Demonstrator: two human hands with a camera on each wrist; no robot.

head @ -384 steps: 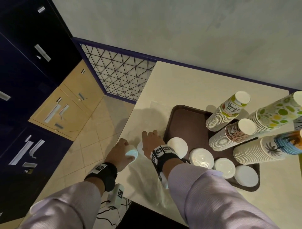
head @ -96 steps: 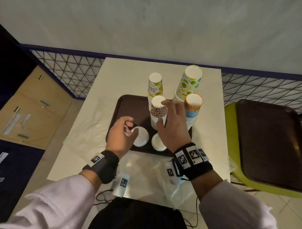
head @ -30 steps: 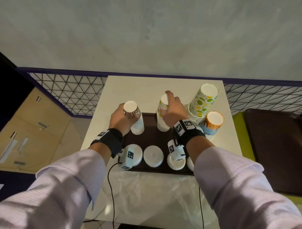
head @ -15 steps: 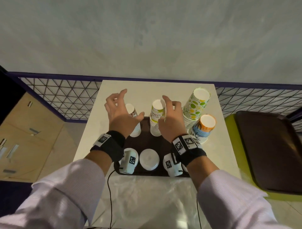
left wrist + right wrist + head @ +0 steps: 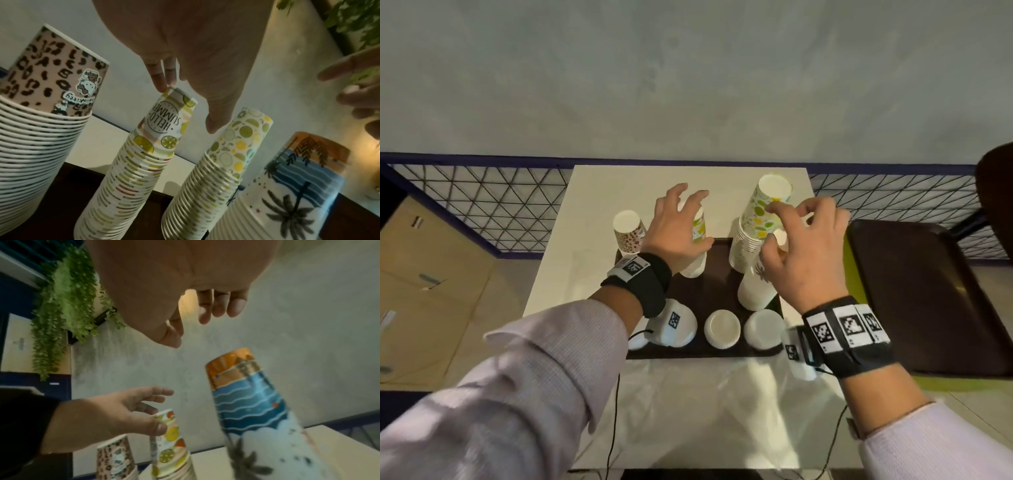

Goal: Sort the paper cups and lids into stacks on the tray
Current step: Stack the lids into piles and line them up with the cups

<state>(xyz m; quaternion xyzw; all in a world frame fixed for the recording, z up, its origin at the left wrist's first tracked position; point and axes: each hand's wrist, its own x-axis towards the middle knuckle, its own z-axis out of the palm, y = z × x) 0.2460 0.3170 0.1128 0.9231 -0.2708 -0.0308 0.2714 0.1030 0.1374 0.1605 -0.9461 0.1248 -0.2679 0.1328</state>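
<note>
Four upside-down cup stacks stand on the brown tray [image 5: 717,274]: leopard [image 5: 628,233], "Hello Summer" [image 5: 698,255], lime-dotted [image 5: 758,219] and palm-tree [image 5: 755,291]. White lids [image 5: 722,329] lie along the tray's near edge. My left hand [image 5: 685,219] arches with spread fingers over the Hello Summer stack [image 5: 164,123]; a fingertip [image 5: 163,87] touches its top rim and nothing is gripped. My right hand [image 5: 780,222] hovers with loosely curled fingers just above the palm-tree stack [image 5: 244,394] and holds nothing.
A second brown tray [image 5: 914,291] lies on a green seat to the right. Crumpled clear plastic [image 5: 705,394] covers the table's near part. Wire mesh railing [image 5: 500,205] runs behind the table, below a grey wall.
My left hand has moved right from the leopard stack to the Hello Summer stack. My right hand has moved right from the Hello Summer stack to above the palm-tree stack.
</note>
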